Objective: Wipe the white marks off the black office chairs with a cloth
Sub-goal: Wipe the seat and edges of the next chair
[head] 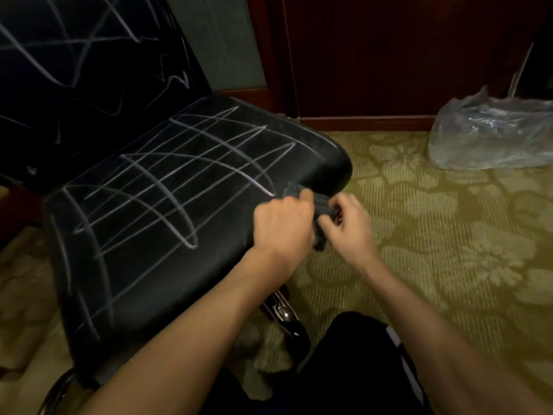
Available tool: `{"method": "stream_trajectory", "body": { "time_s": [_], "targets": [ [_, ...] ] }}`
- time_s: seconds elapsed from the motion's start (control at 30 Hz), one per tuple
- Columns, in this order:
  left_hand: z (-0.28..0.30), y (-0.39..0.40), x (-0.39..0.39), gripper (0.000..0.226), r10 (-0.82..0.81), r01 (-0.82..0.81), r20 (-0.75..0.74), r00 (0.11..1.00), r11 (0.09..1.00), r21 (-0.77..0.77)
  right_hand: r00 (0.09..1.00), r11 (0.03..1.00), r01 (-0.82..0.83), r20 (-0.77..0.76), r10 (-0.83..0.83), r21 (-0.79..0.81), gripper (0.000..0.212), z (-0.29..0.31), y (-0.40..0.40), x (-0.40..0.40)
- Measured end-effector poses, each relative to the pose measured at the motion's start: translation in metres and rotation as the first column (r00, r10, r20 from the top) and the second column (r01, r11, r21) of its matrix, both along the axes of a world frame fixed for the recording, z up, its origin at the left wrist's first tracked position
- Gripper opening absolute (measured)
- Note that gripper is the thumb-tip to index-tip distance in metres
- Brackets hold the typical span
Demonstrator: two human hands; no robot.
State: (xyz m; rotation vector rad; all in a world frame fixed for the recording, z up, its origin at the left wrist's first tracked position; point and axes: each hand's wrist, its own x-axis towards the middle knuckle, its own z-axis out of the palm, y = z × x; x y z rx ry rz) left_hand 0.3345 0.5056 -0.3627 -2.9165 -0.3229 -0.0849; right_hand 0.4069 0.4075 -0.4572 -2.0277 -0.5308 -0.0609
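A black office chair (167,265) fills the left of the view, its seat and backrest (74,70) crossed by many white chalk-like lines. A dark grey cloth (321,206) is bunched between my two hands at the seat's front right edge. My left hand (281,223) grips the cloth from the left, over the seat's edge. My right hand (348,223) pinches the cloth from the right, just off the seat. Most of the cloth is hidden by my fingers.
Green patterned carpet (434,235) covers the floor to the right. A crumpled clear plastic bag (490,133) lies by the dark wooden wall panel (389,55). The chair's chrome base (281,310) shows under the seat. My dark trouser leg (359,369) is at the bottom.
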Motion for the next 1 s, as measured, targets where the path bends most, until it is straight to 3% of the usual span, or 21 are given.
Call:
{"method": "stream_trajectory", "body": {
  "time_s": [0.2,0.37,0.53,0.63,0.77,0.93,1.0],
  "targets": [
    [0.006,-0.009,0.077,0.032,0.089,-0.083,0.097,0.991,0.995,-0.057,0.990,0.990,0.141,-0.015,-0.140,0.012,0.013,0.019,0.006,0.065],
    [0.008,-0.005,0.080,0.028,0.165,-0.147,0.124,0.978,0.979,-0.141,0.987,0.988,0.156,-0.049,-0.156,0.000,0.012,0.023,0.023,0.064],
    [0.007,0.008,-0.003,0.020,0.257,-0.206,0.129,0.958,0.927,-0.314,0.999,0.996,-0.044,-0.004,0.044,-0.072,0.016,0.014,0.016,0.007],
    [-0.005,0.006,-0.062,0.017,0.285,-0.159,0.285,0.915,0.905,-0.393,0.991,0.992,-0.126,0.045,0.127,-0.025,0.016,0.016,0.008,-0.038],
    [-0.009,0.001,-0.123,0.021,0.380,-0.167,0.517,0.767,0.896,-0.410,0.959,0.965,-0.254,0.150,0.242,0.060,0.015,0.033,0.001,-0.087],
    [-0.009,0.002,-0.192,0.017,0.301,-0.133,0.648,0.700,0.946,-0.295,0.824,0.936,-0.330,0.446,0.350,-0.124,0.021,0.060,-0.003,-0.127],
    [-0.013,0.004,-0.216,0.018,0.276,-0.120,0.675,0.684,0.955,-0.270,0.777,0.908,-0.387,0.473,0.415,-0.160,0.020,0.065,-0.003,-0.143]
  ]
}}
